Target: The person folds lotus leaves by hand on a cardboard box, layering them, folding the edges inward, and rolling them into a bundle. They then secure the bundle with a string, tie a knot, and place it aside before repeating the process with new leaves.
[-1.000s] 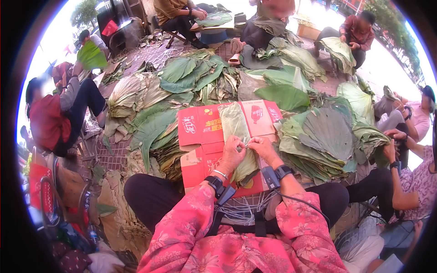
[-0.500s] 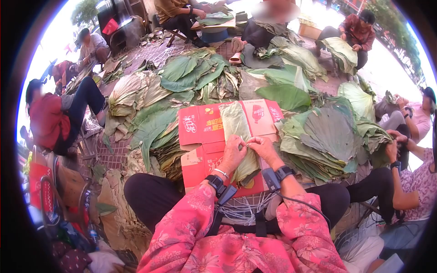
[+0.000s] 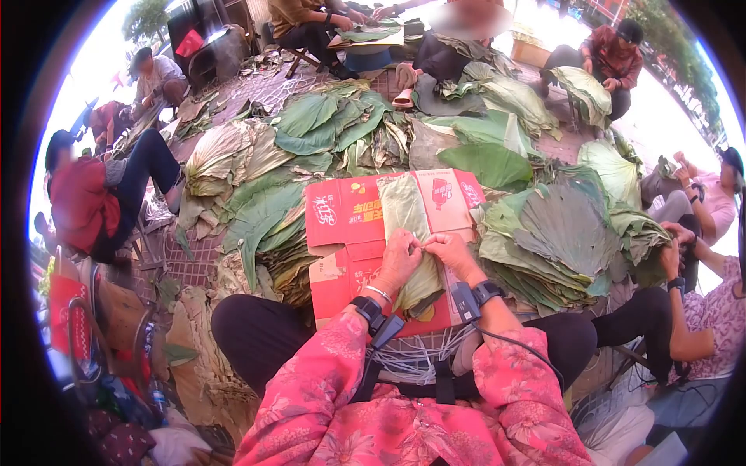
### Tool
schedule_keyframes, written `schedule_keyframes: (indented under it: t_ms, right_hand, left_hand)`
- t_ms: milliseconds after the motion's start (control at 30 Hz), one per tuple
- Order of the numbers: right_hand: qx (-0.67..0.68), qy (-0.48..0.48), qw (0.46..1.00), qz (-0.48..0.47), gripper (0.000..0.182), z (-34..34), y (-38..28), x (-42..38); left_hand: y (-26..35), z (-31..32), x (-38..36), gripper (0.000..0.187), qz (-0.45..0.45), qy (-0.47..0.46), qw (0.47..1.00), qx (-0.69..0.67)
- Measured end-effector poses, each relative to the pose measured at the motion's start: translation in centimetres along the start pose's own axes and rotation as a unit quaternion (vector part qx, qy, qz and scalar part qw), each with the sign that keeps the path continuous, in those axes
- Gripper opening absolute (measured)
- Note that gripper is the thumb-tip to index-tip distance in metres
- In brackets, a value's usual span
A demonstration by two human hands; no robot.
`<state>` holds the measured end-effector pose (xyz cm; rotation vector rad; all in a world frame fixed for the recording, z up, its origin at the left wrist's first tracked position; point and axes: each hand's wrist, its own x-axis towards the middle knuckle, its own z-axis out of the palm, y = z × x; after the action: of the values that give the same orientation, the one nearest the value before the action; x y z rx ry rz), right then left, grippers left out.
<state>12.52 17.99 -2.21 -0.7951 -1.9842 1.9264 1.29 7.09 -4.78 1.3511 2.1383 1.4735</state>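
We are looking down on a folded leaf bundle [image 3: 403, 203], which is lying lengthwise on a flattened red carton [image 3: 339, 225], its far end reaching the carton's far edge. The left hand [image 3: 397, 262] and the right hand [image 3: 454, 256] are meeting over the bundle's middle, the fingers of each closing in a pinch and the tips standing close together; whether they are gripping something thin, we are not able to tell. A pale bangle [image 3: 378, 293] is circling the left wrist, and a grey device [image 3: 465, 301] is sitting at the right wrist, a black cable [image 3: 522, 351] trailing from it. Just below the carton, we are seeing pale strips [image 3: 412, 361] lying tangled. A leaf stack [image 3: 556, 233] is spreading to the carton's right, and a second stack [image 3: 268, 213] is lying to its left, while a greener heap [image 3: 330, 124] is resting farther off. Around these, others are sitting: a person in a red top [image 3: 81, 198] at the left, a person in a patterned top [image 3: 715, 346] at the right, a person in a dark red jacket [image 3: 608, 58] holding a wide pale leaf [image 3: 583, 92], and, at the far side, a person in brown [image 3: 295, 15] working over leaves above a blue tub [image 3: 367, 60].
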Motion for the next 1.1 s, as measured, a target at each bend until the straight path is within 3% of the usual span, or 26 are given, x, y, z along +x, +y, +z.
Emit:
schedule_keyframes:
  t_ms: [200, 300, 400, 600, 1100]
  right_hand:
    - [-0.04, 0.015, 0.999, 0.006, 0.013, 0.2, 0.3, 0.2]
    - [-0.051, -0.006, 0.999, 0.01, 0.013, -0.2, 0.0, 0.2]
    - [-0.024, -0.015, 0.999, 0.028, 0.011, -0.1, 0.0, 0.3]
    - [0.06, -0.025, 0.996, 0.064, 0.006, -0.1, 0.2, 0.4]
    - [0.096, -0.008, 0.99, 0.104, 0.005, -0.4, 0.2, 0.2]
  left_hand:
    - [-0.8, -0.4, 0.2, 0.006, 0.041, -0.027, 0.997, -0.051]
    - [-0.2, -0.4, -0.2, 0.009, 0.023, 0.004, 0.996, -0.085]
    - [0.2, -0.4, -0.4, 0.013, -0.059, 0.0, 0.992, -0.109]
    - [-0.3, 0.3, -0.4, 0.015, 0.077, 0.045, 0.995, -0.038]
    - [0.1, 0.2, -0.9, 0.013, 0.07, 0.032, 0.997, -0.013]
